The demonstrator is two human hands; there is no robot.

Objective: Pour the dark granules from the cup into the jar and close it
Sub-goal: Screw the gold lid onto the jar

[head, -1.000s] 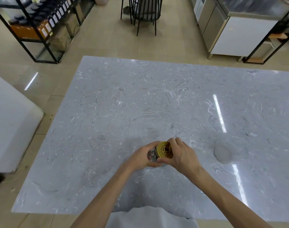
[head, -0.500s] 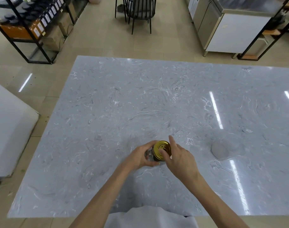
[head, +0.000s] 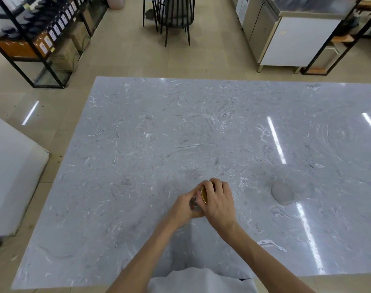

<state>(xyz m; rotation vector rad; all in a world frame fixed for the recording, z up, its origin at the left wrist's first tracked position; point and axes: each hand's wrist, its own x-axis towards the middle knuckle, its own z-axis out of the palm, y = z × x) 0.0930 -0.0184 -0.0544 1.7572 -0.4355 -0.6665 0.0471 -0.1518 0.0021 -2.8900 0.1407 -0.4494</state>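
A small glass jar (head: pixel 194 204) stands on the grey marble table (head: pixel 138 144) near its front edge. My left hand (head: pixel 183 205) wraps around the jar's body. A gold metal lid (head: pixel 203 195) sits on the jar's top, and my right hand (head: pixel 219 203) covers it from above with the fingers curled over its rim. Only a sliver of the lid and of the glass shows between the hands. The jar's contents are hidden. A clear plastic cup (head: pixel 290 188) lies on its side to the right of my hands, with nothing seen in it.
Beyond the table's far edge are a black wire chair (head: pixel 171 15), a black shelf rack with boxes (head: pixel 38 34) at the left and a steel cabinet (head: pixel 286 32) at the right. A white surface (head: pixel 9 166) stands left of the table.
My right hand has come down over the gold lid, which showed its whole top before and is now mostly covered. The left hand stays on the jar.
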